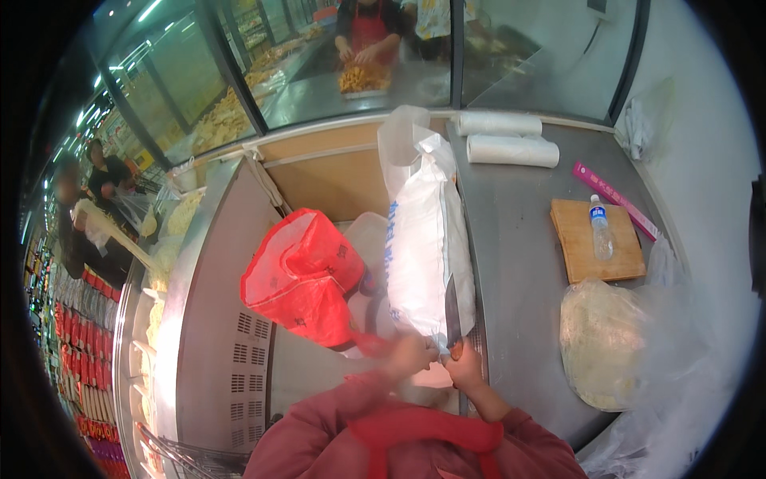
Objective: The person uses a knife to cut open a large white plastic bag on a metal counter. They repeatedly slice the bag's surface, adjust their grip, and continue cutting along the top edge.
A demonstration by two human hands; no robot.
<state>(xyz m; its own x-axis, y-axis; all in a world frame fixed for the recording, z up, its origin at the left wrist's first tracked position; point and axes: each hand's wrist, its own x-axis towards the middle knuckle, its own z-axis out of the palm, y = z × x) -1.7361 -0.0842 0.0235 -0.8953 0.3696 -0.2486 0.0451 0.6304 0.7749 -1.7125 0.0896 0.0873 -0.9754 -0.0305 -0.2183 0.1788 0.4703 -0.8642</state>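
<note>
In my right hand [465,366] is a kitchen knife [453,314], gripped by its wooden handle with the blade pointing away from me. My left hand [413,358], slightly blurred, pinches the gathered near end of a long white sack [419,251]. This full sack bears blue writing and lies lengthwise away from me, against the steel table's left side. To its left stands a red woven bag [311,275] with its mouth open. Part of the red bag reaches close to my left wrist, where blur hides whether they touch.
The steel table [508,251] holds plastic-bag rolls [511,149], a pink box [616,200], a wooden board [568,239] with a water bottle [601,230], and bagged pale food [601,347]. Left is a display counter [203,287] with people beyond. Another person works behind the glass [359,114].
</note>
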